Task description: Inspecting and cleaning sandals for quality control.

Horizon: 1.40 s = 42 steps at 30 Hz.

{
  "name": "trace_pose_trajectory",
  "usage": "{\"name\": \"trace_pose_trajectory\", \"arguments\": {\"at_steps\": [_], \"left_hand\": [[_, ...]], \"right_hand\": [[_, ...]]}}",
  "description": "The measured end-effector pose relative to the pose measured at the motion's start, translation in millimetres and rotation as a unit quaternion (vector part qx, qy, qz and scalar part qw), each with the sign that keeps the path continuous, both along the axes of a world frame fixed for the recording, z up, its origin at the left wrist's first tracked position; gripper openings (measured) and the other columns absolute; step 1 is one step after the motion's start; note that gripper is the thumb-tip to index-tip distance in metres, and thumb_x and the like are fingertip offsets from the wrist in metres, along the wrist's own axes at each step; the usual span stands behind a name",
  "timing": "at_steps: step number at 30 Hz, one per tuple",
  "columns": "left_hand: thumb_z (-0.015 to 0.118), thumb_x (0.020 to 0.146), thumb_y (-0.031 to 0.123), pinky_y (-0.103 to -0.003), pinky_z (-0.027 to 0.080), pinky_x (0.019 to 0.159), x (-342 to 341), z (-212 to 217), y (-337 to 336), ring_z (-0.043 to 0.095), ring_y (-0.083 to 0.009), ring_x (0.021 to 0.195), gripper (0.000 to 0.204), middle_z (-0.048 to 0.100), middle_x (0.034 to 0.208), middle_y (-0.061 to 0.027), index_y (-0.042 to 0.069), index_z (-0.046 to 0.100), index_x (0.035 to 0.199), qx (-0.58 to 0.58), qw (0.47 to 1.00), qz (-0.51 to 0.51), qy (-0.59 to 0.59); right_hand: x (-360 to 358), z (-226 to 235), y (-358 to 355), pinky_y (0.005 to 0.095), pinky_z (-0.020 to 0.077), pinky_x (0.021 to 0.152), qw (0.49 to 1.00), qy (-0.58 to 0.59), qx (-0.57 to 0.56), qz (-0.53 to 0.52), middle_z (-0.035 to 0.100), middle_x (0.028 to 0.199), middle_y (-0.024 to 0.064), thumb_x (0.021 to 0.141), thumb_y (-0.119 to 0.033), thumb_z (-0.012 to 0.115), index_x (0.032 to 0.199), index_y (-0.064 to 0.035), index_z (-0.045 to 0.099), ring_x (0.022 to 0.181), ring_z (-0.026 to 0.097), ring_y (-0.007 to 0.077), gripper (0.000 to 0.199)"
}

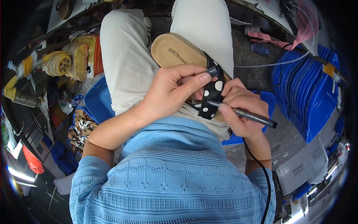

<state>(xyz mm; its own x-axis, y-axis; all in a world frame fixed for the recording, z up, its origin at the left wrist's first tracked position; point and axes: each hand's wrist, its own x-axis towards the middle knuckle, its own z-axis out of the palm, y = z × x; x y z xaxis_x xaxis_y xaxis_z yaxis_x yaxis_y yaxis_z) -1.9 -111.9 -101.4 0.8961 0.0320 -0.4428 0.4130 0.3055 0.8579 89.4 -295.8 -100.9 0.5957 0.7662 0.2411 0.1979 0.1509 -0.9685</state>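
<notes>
Slantwise, a sandal [175, 51] lay on the lap [203, 30]. The left hand [172, 89] pinched a dark cap [213, 71] over the dotted strap [213, 93]; the right hand [244, 106] was closed around a black marker [257, 118], its tip [212, 102] at the strap.

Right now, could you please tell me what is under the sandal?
The sandal is over the person's white trousers, which show along its edges. Its underside, and whatever it directly covers, cannot be seen.

L grip [173, 87] is closed w/ thumb [198, 81] stretched to R; R grip [244, 106] pinches, fingers [234, 89] bent. Both forearms [121, 127] reach fwd.
</notes>
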Motion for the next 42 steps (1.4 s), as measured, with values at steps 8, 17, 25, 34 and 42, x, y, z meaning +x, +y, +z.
{"name": "trace_pose_trajectory", "arguments": {"at_steps": [8, 17, 25, 34, 42], "left_hand": [[0.059, 0.094, 0.013, -0.020, 0.048, 0.062, 0.6, 2.7, 0.1, 0.058, -0.0064, 0.071, 0.024, 0.065, 0.089, -0.0033, -0.003, 0.062, 0.110, 0.025, 0.999, -0.020, -0.005], [0.067, 0.087, 0.013, -0.024, 0.048, 0.066, 14.2, 10.7, 5.4, 0.057, -0.0112, 0.079, 0.021, 0.059, 0.095, -0.0078, -0.002, 0.066, 0.102, 0.153, 0.984, -0.052, -0.082], [0.075, 0.073, 0.016, -0.036, 0.042, 0.062, 30.6, 29.3, -10.3, 0.049, -0.0253, 0.069, 0.025, 0.051, 0.075, -0.0093, -0.001, 0.065, 0.089, 0.457, 0.786, -0.014, -0.416], [0.078, 0.072, 0.031, -0.038, 0.045, 0.078, 50.4, 114.0, 20.6, 0.055, -0.0303, 0.089, 0.057, 0.057, 0.100, -0.0131, -0.002, 0.058, 0.114, 0.456, 0.744, 0.075, -0.482], [0.073, 0.080, 0.021, -0.037, 0.046, 0.082, 31.1, 136.6, 60.9, 0.055, -0.0280, 0.094, 0.035, 0.055, 0.105, -0.0113, 0.003, 0.061, 0.108, 0.477, 0.673, 0.104, -0.555]], "right_hand": [[5.6, 1.2, -2.8, 0.0355, 0.0510, 0.072, 0.962, 0.213, 0.099, -0.138, 0.059, 0.069, 0.0096, 0.089, 0.007, 0.054, 0.093, 0.0013, 0.050, 0.058, 0.055, 0.0133, 0.008], [23.3, 21.1, -0.4, 0.0217, 0.0486, 0.063, 0.962, 0.237, -0.019, -0.131, 0.063, 0.082, 0.0093, 0.078, 0.009, 0.070, 0.093, 0.0057, 0.059, 0.069, 0.061, 0.0128, 0.019], [9.6, 33.6, -6.6, 0.0218, 0.0465, 0.054, 0.955, 0.255, -0.010, -0.152, 0.064, 0.072, 0.0078, 0.079, 0.000, 0.073, 0.087, 0.0030, 0.064, 0.062, 0.060, 0.0126, 0.012], [68.4, 167.2, 32.7, 0.0255, 0.0484, 0.056, 0.951, -0.230, 0.115, -0.171, 0.064, 0.071, 0.0082, 0.079, 0.005, 0.065, 0.086, 0.0021, 0.065, 0.063, 0.060, 0.0155, 0.008], [210.9, 293.0, 71.9, 0.0328, 0.0464, 0.081, 0.729, -0.630, -0.132, -0.233, 0.064, 0.095, 0.0130, 0.089, -0.013, 0.063, 0.104, 0.0030, 0.063, 0.088, 0.061, 0.0266, 0.022]]}}
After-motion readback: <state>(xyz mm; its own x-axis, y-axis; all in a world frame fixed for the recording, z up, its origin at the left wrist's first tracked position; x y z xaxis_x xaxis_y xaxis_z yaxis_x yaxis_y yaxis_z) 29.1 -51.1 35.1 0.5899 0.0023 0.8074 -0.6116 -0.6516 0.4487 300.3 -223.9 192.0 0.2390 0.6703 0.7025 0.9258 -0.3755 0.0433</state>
